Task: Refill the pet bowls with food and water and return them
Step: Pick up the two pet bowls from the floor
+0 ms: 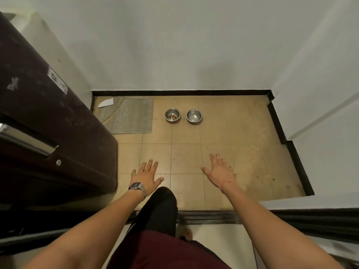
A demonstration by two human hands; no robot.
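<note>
Above floor tiles, left hand point(147, 175) — right hand point(220, 170) — outstretched

A dark door point(48, 121) stands left, with a grey mat point(128, 117) on the tan tiled floor point(233, 152) by the white wall point(174, 45)

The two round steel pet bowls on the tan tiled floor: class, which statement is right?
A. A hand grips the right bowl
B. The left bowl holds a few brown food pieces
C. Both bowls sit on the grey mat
B: the left round steel bowl shows a few brown pieces; the right round steel bowl shows none.
</note>
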